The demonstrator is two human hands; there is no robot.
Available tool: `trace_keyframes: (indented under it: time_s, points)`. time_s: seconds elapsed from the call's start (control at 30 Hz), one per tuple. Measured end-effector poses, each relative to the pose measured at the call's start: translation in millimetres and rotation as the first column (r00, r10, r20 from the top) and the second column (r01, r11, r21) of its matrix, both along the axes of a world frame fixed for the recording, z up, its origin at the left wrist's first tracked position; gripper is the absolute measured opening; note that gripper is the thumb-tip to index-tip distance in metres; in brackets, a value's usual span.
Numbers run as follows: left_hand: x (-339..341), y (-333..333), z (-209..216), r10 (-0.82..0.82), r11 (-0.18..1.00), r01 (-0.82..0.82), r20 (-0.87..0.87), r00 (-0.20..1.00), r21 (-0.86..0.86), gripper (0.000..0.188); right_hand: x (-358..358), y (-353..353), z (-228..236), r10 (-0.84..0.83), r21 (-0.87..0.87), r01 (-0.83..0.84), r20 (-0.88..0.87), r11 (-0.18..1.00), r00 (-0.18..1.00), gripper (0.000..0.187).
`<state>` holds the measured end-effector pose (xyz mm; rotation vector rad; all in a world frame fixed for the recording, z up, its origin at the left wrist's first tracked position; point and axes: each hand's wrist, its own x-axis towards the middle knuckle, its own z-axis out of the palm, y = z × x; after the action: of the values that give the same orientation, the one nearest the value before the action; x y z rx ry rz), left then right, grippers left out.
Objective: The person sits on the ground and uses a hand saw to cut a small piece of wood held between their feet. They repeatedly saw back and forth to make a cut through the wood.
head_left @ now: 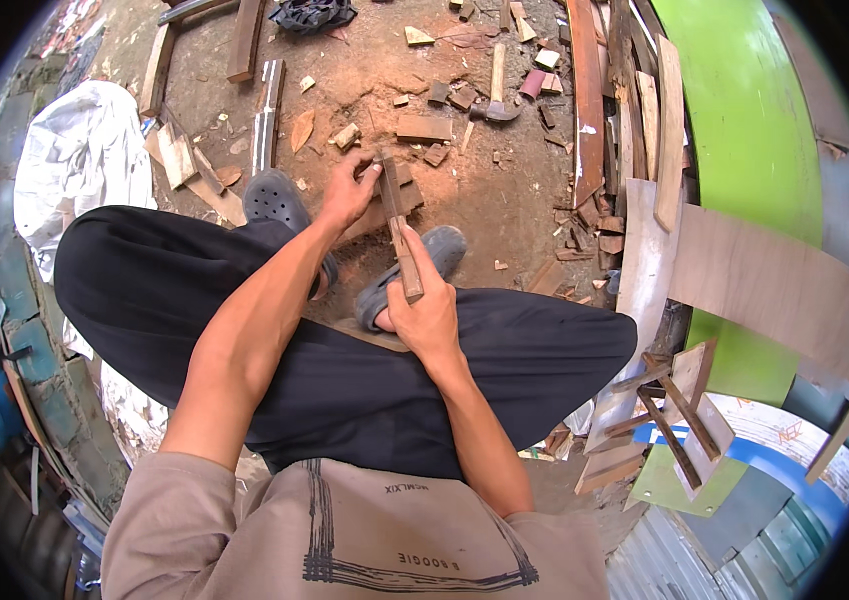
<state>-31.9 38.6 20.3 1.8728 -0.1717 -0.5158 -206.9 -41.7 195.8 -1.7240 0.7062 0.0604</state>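
Observation:
My right hand (426,315) is wrapped round the wooden handle of a narrow, chisel-like tool (390,190), whose dark flat blade points away from me. Beside the blade's far end, the fingers of my left hand (347,195) are curled in a pinch; what lies between the fingertips is too small to make out. Under the blade lies a brown wood piece (406,198), partly hidden by the tool. My feet, in grey clogs (274,200), rest on either side of my left hand.
A claw hammer (497,95) lies on the dirt floor among several wood offcuts (424,128). Long boards (587,110) are stacked along the right, next to a green panel (749,120). White cloth (84,165) is heaped at the left. A grey-striped wood strip (266,120) lies ahead.

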Motion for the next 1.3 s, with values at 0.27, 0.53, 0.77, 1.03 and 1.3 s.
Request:
trace_keyframes:
  time_s: [0.27,0.53,0.77,1.03,1.3]
  points:
    - [8.5,-3.0,12.6,-0.084,0.97,0.013,0.285,0.955,0.242,0.03,2.7,-14.6,7.2,-0.09,0.063,0.088,0.021,0.994,0.996,0.063]
    - [16.3,2.1,5.9,-0.072,0.98,0.028,0.22,0.973,0.198,0.027,10.3,-0.3,-3.2,0.012,-0.003,-0.012,0.026,1.0,1.0,0.065]
    - [19.0,2.4,14.9,-0.101,0.946,0.063,0.103,0.989,0.319,0.032,-2.0,-7.7,53.2,0.062,0.031,-0.059,-0.117,0.998,0.991,0.068]
    - [15.4,0.1,15.7,-0.063,0.972,0.04,0.091,0.994,0.233,0.032,-41.3,-16.5,85.6,0.064,-0.054,-0.064,-0.001,0.996,0.998,0.062]
    - [15.8,-10.5,8.7,-0.066,0.97,0.044,0.087,0.994,0.241,0.031,24.1,-16.6,-28.4,-0.055,-0.106,0.066,0.109,0.992,0.993,0.064]
